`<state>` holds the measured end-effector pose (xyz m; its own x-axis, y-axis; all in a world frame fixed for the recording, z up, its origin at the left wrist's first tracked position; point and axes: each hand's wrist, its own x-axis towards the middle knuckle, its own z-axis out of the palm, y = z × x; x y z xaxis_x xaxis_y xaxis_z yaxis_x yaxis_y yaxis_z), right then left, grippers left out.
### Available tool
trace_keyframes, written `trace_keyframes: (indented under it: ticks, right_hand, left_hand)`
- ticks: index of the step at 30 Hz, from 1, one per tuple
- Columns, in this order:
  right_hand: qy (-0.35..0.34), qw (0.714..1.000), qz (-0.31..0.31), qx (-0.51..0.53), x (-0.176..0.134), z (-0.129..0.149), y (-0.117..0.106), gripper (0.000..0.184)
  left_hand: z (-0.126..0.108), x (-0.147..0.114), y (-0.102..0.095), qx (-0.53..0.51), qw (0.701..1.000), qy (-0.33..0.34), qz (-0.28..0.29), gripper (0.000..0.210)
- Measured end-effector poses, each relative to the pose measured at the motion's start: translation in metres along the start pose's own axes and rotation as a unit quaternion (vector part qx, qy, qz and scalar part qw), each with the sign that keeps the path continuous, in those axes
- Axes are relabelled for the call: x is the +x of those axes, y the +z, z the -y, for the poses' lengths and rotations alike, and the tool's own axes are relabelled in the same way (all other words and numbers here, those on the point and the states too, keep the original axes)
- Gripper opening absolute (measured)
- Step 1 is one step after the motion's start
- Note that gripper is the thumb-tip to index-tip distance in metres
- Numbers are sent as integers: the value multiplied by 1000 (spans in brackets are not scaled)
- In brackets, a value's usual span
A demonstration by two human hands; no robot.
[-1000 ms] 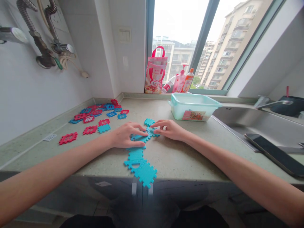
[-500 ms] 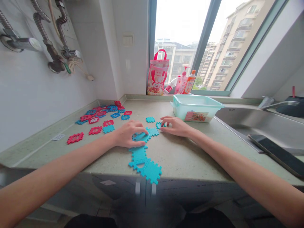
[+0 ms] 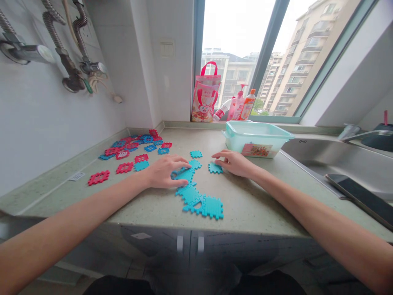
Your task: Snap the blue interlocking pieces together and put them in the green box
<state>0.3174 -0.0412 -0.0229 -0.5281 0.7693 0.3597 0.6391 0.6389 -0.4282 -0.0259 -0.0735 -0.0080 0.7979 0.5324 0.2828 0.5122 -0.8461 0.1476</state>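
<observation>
My left hand [image 3: 164,171] is curled over a chain of turquoise interlocking tiles [image 3: 188,194], thumb and fingers on either side of its upper part, which it partly hides. The chain curves toward the counter's front edge and ends in a square toothed tile. To its right, my right hand [image 3: 233,163] has its fingers apart, with fingertips at the far edge of a loose turquoise tile [image 3: 215,168] lying flat. Another turquoise tile [image 3: 195,154] lies behind, between the hands.
Red and blue tiles [image 3: 132,145] are heaped at the back left, with several loose red ones nearer. A turquoise plastic tub [image 3: 259,139] stands at the back right. A phone [image 3: 362,198] lies by the steel sink [image 3: 322,159]. A bag [image 3: 206,98] and bottles stand at the window.
The tile chain has swung, its near end moving right and away from the counter's front edge. My right hand has shifted slightly right, and a loose tile now lies apart from the chain there.
</observation>
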Motion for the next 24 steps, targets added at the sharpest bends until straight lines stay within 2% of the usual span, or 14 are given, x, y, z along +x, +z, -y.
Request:
trace_keyframes:
  ticks: [5,13,19,24]
  right_hand:
    - [-35,996,75,34,-3,-1,-7,41]
    - [-76,993,59,65,3,0,7,28]
    - [-94,993,47,55,3,3,12,28]
    - [-73,994,42,67,3,4,13,26]
  left_hand:
    - [5,1,1,-39,998,26,53,64]
    - [7,5,-1,-79,990,40,113,67]
    - [5,5,2,-74,991,36,105,66]
    - [7,7,3,-74,991,46,102,66]
